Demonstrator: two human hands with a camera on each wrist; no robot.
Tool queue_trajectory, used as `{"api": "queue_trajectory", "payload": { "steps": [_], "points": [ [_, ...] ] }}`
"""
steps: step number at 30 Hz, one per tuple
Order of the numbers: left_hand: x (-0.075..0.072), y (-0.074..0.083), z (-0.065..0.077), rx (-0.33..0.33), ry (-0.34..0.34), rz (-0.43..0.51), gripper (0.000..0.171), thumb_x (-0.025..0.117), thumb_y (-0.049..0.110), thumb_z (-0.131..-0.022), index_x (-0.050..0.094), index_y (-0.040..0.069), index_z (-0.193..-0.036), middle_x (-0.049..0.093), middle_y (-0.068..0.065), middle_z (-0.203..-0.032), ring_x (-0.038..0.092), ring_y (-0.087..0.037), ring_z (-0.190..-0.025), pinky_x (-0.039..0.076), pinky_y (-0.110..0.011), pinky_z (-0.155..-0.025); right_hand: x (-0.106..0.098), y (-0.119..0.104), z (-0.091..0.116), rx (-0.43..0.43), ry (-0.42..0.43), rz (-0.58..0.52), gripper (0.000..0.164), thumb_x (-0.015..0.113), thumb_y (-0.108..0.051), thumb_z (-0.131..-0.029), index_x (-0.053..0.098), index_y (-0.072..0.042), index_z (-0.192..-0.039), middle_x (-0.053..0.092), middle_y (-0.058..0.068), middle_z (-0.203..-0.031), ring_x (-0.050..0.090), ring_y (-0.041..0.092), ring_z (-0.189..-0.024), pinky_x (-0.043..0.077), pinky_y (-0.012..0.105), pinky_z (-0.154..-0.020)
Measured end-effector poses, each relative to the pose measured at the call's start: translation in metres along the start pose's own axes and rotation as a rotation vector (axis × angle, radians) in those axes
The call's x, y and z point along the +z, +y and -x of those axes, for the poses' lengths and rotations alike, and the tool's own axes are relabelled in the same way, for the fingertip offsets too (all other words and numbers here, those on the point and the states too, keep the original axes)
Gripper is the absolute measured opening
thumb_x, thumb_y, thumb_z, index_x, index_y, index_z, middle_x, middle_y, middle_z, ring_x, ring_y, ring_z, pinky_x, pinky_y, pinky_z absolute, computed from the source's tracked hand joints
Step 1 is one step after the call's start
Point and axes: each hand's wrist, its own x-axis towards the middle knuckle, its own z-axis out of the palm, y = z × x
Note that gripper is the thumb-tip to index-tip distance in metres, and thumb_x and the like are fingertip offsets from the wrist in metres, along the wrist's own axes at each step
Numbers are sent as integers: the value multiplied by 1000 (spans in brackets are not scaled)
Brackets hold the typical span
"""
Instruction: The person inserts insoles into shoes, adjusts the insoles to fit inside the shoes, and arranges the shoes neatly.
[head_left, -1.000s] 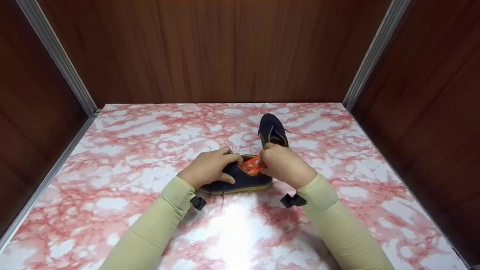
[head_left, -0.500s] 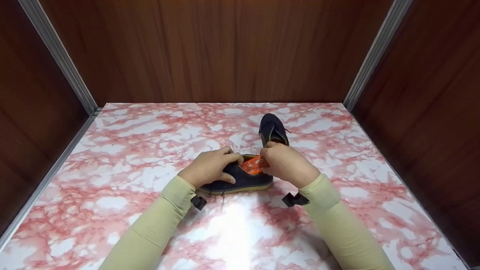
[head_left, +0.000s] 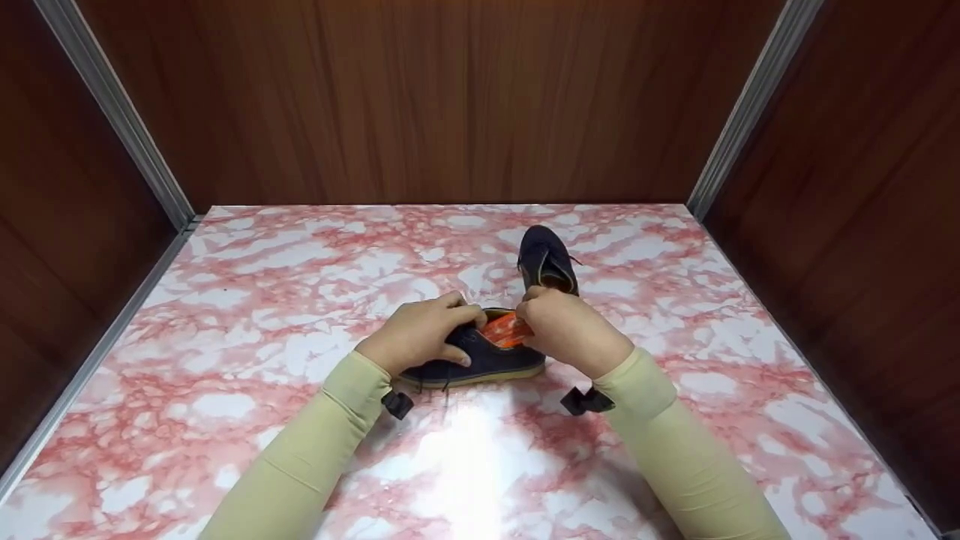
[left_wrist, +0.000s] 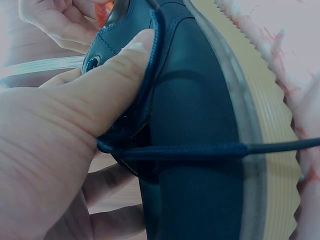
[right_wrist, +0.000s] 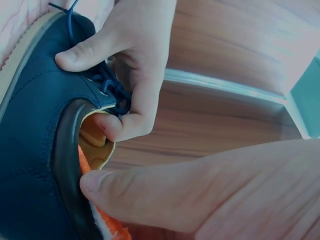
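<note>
A dark navy lace-up shoe (head_left: 499,366) with a tan sole lies sideways in front of me, toe to the left. My left hand (head_left: 420,335) grips its front part, thumb on the near side by the laces, as the left wrist view shows on the upper (left_wrist: 195,100). One finger of that hand hooks into the shoe's opening in the right wrist view. From the heel end, my right hand (head_left: 576,328) pinches an orange insole (head_left: 504,331) with a white layer, partly inside the opening. The right thumb presses against it by the dark collar (right_wrist: 70,160); the other right fingers are mostly hidden.
A matching navy shoe (head_left: 543,246) stands just behind my right hand, toe pointing away. The tabletop (head_left: 300,262) has a red and white marbled pattern. Brown wood-look panels (head_left: 450,105) rise at the back and both sides, with grey metal strips (head_left: 120,112) at the corners.
My right hand has shifted slightly right and then back left with the insole. The left hand and both shoes look unmoved.
</note>
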Motion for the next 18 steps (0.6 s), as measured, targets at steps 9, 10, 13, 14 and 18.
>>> {"api": "queue_trajectory", "payload": {
  "steps": [9, 10, 13, 14, 18],
  "points": [
    [0, 0, 0, -6, -4, 8, 57, 89, 52, -83, 65, 32, -131, 64, 1, -128, 74, -27, -105, 61, -52, -85, -2, 1, -1, 43, -26, -8, 24, 90, -14, -89, 78, 0, -104, 70, 14, -101, 70, 27, -84, 63, 45, -82],
    [0, 0, 0, -7, -5, 9, 57, 89, 52, -83, 65, 32, -131, 64, 1, -128, 74, -27, -105, 61, -53, -85, -2, 1, -1, 56, -33, -9, 25, 90, -14, -89, 78, 0, -105, 70, 14, -102, 70, 27, -84, 63, 45, -84],
    [-1, 1, -1, -12, -6, 10, 58, 90, 51, -83, 65, 33, -131, 64, 1, -128, 74, -28, -105, 62, -54, -84, -3, 2, -1, 95, -53, -6, 27, 90, -16, -89, 77, 1, -106, 71, 15, -105, 71, 28, -87, 63, 46, -88],
    [-1, 1, 0, -13, -5, 10, 58, 90, 51, -83, 65, 33, -131, 64, 1, -128, 74, -28, -105, 62, -54, -84, -3, 2, -1, 103, -55, -4, 27, 90, -16, -89, 77, 1, -106, 71, 15, -105, 71, 28, -87, 64, 46, -88],
    [0, 0, 0, -10, 1, 10, 57, 90, 51, -84, 65, 33, -131, 63, 1, -128, 74, -27, -104, 62, -53, -84, -3, 1, -2, 108, -51, 16, 27, 90, -15, -88, 77, 1, -105, 71, 16, -103, 72, 31, -89, 64, 47, -89]
  ]
}}
